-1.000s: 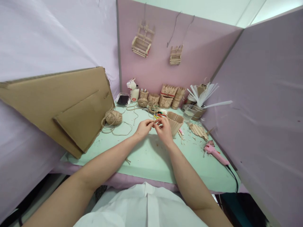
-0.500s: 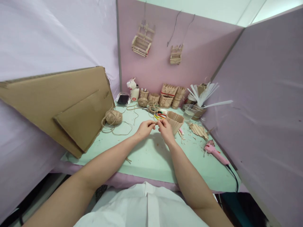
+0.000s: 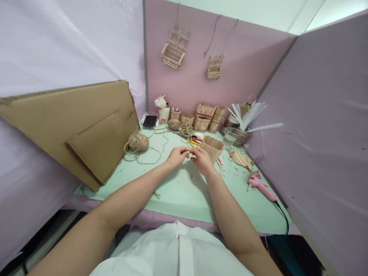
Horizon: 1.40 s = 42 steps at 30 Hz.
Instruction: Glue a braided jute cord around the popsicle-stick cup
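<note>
My left hand (image 3: 177,158) and my right hand (image 3: 202,159) meet above the middle of the table, fingers pinched. Between their fingertips is a small brown piece of twine (image 3: 191,150), mostly hidden by the fingers. Just beyond my right hand stands a basket of flat wooden sticks (image 3: 212,146), open at the top. Left of my left hand lies a ball of twine (image 3: 138,142) with loose strands around it. A small knotted bit of twine (image 3: 156,194) rests near the table's front edge, beside my left forearm.
A pink glue gun (image 3: 263,186) with a black cord lies at the right, near loose wooden sticks (image 3: 240,159). Pliers (image 3: 195,142) and a clear cup (image 3: 229,138) are behind the hands. A large cardboard piece (image 3: 94,130) leans at the left.
The fingers of my right hand have shifted slightly at the twine, with the lower fingers loosened a little. My left hand stays nearly in place.
</note>
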{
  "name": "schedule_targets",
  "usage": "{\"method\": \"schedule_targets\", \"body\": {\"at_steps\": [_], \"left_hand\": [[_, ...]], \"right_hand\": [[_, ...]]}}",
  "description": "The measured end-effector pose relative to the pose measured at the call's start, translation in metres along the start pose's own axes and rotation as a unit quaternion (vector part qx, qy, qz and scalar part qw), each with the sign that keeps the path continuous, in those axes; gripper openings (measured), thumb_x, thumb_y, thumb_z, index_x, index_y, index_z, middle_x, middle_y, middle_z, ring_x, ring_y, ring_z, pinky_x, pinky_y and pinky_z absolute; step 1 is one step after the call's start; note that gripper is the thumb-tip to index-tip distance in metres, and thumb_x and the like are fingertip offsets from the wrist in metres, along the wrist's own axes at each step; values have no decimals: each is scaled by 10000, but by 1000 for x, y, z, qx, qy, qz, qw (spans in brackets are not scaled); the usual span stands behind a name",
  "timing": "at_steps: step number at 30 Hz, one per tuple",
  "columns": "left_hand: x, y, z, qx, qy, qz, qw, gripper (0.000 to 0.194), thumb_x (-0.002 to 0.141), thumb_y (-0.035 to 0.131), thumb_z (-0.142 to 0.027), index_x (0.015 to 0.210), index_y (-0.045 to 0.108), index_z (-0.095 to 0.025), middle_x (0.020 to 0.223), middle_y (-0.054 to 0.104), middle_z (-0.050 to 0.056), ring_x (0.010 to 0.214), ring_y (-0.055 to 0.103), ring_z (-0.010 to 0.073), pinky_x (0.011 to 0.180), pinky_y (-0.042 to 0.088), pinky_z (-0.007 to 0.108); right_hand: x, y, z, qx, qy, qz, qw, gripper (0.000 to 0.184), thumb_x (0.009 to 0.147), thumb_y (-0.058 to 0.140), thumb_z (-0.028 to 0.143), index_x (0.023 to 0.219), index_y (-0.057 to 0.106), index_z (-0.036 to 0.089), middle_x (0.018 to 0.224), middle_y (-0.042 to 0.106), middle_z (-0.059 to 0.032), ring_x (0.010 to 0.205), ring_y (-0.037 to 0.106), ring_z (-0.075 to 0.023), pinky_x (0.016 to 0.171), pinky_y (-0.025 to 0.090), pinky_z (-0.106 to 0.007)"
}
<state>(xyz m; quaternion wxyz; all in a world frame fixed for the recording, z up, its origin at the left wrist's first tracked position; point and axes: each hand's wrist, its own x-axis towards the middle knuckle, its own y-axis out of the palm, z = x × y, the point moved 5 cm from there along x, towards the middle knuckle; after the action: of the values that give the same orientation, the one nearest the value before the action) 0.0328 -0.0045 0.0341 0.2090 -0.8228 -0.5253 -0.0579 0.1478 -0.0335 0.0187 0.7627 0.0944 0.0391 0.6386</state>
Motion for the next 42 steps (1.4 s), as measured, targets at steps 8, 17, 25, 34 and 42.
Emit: {"method": "schedule_targets", "body": {"at_steps": [8, 17, 25, 34, 42], "left_hand": [[-4, 1, 3, 134, 13, 24, 991, 205, 768, 481, -167, 750, 684, -146, 663, 643, 21, 653, 536, 136, 665, 402, 241], [-7, 0, -5, 136, 33, 62, 988, 248, 793, 451, -215, 801, 687, -140, 689, 640, 14, 648, 522, 128, 648, 386, 233], [-7, -2, -4, 41, -4, 21, 999, 294, 780, 494, -368, 654, 628, -138, 578, 526, -16, 587, 455, 113, 580, 347, 229], [-5, -8, -2, -4, -20, -33, 999, 274, 756, 522, -383, 674, 627, -143, 536, 472, -34, 556, 421, 107, 558, 329, 235], [-5, -7, -4, -21, -22, -31, 999, 252, 740, 518, -356, 641, 615, -146, 586, 547, -9, 586, 465, 119, 565, 352, 239]], "right_hand": [[2, -6, 20, -363, -208, -47, 907, 266, 819, 499, 323, 575, 471, 222, 742, 474, -32, 787, 462, -201, 814, 383, -383], [-2, -3, 25, -422, -176, -53, 888, 228, 864, 402, 312, 669, 459, 210, 722, 535, -37, 733, 495, -201, 683, 365, -322], [-7, 0, 29, -378, -175, -59, 907, 243, 843, 417, 377, 677, 474, 208, 662, 544, -11, 680, 501, -175, 641, 351, -284], [-9, 0, 25, -312, -143, -62, 937, 290, 827, 456, 442, 728, 570, 195, 616, 563, -5, 642, 517, -165, 609, 378, -278], [-3, 0, 12, -147, -61, -25, 987, 232, 698, 611, 418, 742, 589, 192, 592, 499, 32, 534, 439, -105, 486, 320, -228]]}}
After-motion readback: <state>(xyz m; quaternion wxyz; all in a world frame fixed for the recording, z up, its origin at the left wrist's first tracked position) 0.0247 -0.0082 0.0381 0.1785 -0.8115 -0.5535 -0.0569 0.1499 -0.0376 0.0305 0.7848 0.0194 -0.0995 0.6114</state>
